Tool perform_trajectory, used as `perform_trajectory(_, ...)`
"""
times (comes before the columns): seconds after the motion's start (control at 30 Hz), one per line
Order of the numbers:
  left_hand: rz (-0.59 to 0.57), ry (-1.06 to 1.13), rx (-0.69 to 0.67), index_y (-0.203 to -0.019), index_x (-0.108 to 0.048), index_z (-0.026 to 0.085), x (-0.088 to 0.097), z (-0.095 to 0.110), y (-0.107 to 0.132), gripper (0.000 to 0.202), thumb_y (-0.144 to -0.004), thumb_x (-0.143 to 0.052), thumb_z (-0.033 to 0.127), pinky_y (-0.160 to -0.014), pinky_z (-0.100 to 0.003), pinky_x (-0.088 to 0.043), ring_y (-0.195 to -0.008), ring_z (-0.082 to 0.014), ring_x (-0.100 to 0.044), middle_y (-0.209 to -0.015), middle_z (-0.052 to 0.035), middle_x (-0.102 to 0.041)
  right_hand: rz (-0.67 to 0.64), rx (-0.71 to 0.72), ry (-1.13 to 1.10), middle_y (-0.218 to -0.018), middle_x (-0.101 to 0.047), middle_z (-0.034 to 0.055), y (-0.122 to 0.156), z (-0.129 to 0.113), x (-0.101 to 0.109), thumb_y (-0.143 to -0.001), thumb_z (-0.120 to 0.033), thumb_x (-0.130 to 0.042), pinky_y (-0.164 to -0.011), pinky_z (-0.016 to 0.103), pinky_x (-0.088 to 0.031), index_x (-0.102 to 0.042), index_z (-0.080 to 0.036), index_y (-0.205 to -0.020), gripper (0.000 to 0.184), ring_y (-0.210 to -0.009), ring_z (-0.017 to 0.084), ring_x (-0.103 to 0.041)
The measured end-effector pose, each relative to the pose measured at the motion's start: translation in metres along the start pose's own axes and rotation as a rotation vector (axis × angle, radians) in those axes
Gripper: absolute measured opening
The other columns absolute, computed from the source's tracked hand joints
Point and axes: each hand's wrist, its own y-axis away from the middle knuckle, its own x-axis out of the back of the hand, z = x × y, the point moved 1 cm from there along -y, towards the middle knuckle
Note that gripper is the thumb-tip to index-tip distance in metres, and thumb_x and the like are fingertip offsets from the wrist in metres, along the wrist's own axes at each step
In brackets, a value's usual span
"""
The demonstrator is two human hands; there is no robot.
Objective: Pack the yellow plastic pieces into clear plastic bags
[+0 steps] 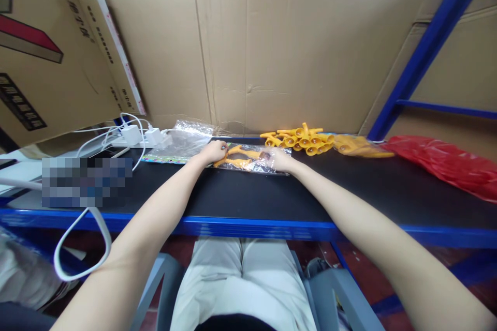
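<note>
An orange plastic toy (241, 154) lies partly inside a clear plastic bag (254, 164) on the black shelf top (349, 186). My left hand (213, 152) is closed on the toy's left end. My right hand (276, 159) is closed on the bag's right side, over the toy's other end. A heap of several more orange toys (301, 139) sits just behind the bag, to the right. A stack of clear bags (181, 140) lies behind my left hand.
A red plastic bag (446, 163) lies at the right, with an orange-filled bag (359, 146) beside it. White chargers and cables (130, 135) sit at the left. Cardboard (272, 51) walls the back. The shelf has a blue front rail (252, 227) and a blue post (423, 51).
</note>
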Motion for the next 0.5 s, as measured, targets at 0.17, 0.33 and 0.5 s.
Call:
perform_trajectory(0.17,-0.019,-0.008,-0.02,-0.093,-0.067,0.018,0.001,0.001,0.001,0.027,-0.077,-0.046,0.024,-0.071,-0.024,-0.044,-0.082,-0.0186,-0.061,-0.091,-0.0067,-0.068,0.037,-0.127,-0.106,-0.069,-0.061,0.0053,-0.005,0.002,-0.013,-0.07,-0.027,-0.062,-0.062,0.026,-0.041,-0.064,-0.009,-0.078,0.02,-0.068,0.016,-0.056)
perform_trajectory(0.33,-0.008,-0.038,-0.01,-0.094,-0.067,0.016,0.004,-0.001,0.002,0.028,-0.077,-0.047,0.028,-0.07,-0.023,-0.044,-0.081,-0.0181,-0.061,-0.09,-0.0072,-0.068,0.053,-0.274,-0.315,-0.082,-0.065,0.0077,-0.003,-0.001,-0.011,-0.069,-0.03,-0.066,-0.078,0.03,-0.045,-0.055,-0.008,-0.115,0.052,-0.081,0.018,-0.06)
perform_trajectory(0.5,0.037,0.01,-0.023,-0.094,-0.066,0.015,0.005,-0.004,0.003,0.028,-0.079,-0.046,0.028,-0.072,-0.025,-0.043,-0.082,-0.0193,-0.06,-0.093,-0.0096,-0.067,0.033,-0.318,-0.406,-0.102,-0.064,0.0115,0.0,-0.007,-0.004,-0.071,-0.027,-0.064,-0.089,0.034,-0.043,-0.055,-0.01,-0.114,0.047,-0.097,0.02,-0.058)
